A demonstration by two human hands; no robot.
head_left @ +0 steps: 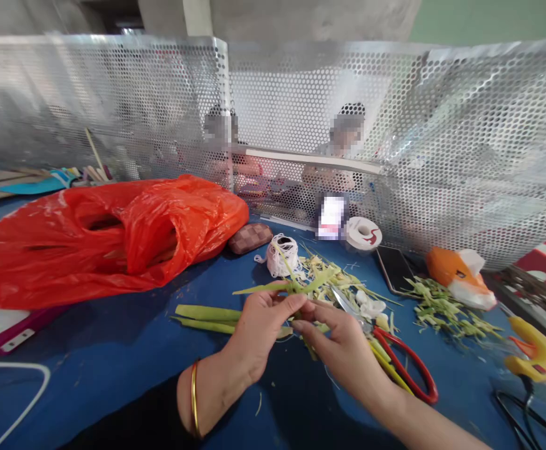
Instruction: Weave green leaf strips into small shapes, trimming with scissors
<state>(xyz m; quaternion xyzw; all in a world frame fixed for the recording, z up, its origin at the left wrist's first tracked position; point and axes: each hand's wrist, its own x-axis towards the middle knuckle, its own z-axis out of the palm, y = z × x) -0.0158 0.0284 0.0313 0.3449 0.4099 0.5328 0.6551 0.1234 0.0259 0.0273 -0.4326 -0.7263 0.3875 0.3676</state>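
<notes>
My left hand (266, 319) pinches a piece made of green leaf strips (320, 280), its pointed ends spreading to both sides. My right hand (336, 331) grips the same piece from the right, thumb and fingers close together near the left thumb. Fingers partly hide its middle. Left of my hands, long flat green leaf strips (207, 312) lie on the blue table (137, 350). Scissors with red handles (411, 362) rest beside my right hand, blades among leaf scraps (343, 281). Just beyond the held piece sits a bundle of white string (282, 255).
A red plastic bag (198, 219) covers the left side, next to a checked pouch (250, 238). Farther back are a lit phone (332, 217), a white roll (363, 234) and a dark phone (396, 270). A yellow glue gun (540, 350) lies right. Behind a perforated metal screen (292, 94) sit two people.
</notes>
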